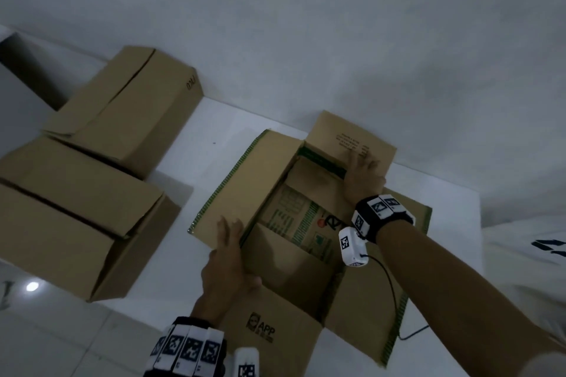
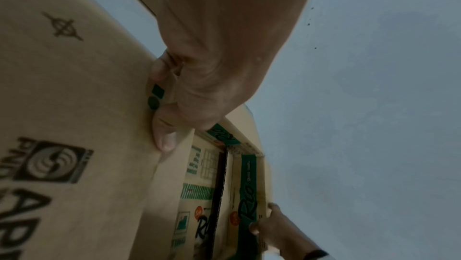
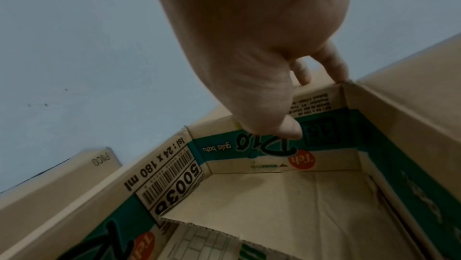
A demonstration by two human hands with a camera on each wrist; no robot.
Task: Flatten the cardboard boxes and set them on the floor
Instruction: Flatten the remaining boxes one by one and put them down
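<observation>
Open box: the printed cardboard box [image 1: 294,223] sits on the white table [image 1: 190,168] in front of you, close to the wall [image 1: 337,24], with all four top flaps folded outward and the green print showing on the inside walls.
Your left hand: your left hand [image 1: 228,263] is at the near-left corner of the open box, fingers straight on the left flap [image 1: 226,190], thumb on the other side of the corner by the near flap [image 1: 275,324] printed "APP". In the left wrist view two fingertips [image 2: 163,140] press flat on the cardboard. It grips nothing that you can see.
Your right hand: your right hand [image 1: 361,176] is on the far rim of the same box. The fingers lie flat on the far flap [image 1: 352,138]; in the right wrist view the thumb [image 3: 286,126] comes down inside against the green "Rio" wall, so the rim sits between thumb and fingers.
Hands relative to each other: well apart, at opposite corners of the box.
Other boxes: three plain brown boxes stay assembled on the table to your left, one by the wall [image 1: 131,107], one in the middle [image 1: 76,174], one nearest the table edge [image 1: 61,242], each just beside the next.
Floor: pale tile [image 1: 46,330] shows at lower left, with one bright reflection.
</observation>
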